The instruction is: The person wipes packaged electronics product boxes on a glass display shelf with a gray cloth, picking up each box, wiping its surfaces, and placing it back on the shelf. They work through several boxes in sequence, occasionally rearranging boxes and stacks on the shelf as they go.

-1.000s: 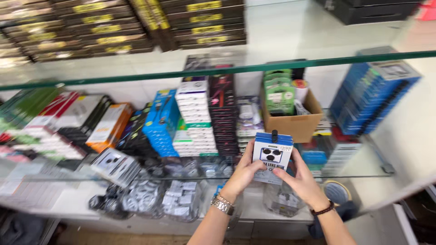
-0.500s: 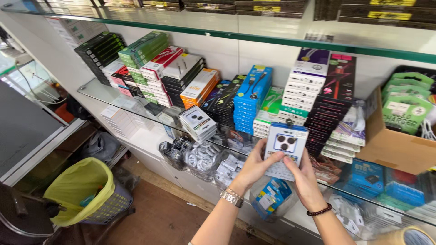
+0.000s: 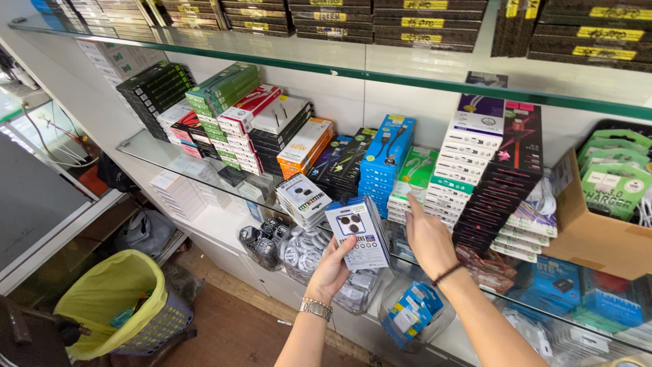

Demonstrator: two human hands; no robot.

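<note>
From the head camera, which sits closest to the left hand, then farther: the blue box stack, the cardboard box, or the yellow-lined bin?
1. Blue box stack: on the glass shelf, just above and right of the left hand.
2. Yellow-lined bin: on the floor, far left.
3. Cardboard box: on the shelf, far right.

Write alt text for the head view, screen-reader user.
A person's left hand holds a small white packet with three dark discs in front of glass shelves crowded with stacked accessory boxes, while the right hand reaches toward the shelf. A yellow-lined bin stands lower left.
</note>
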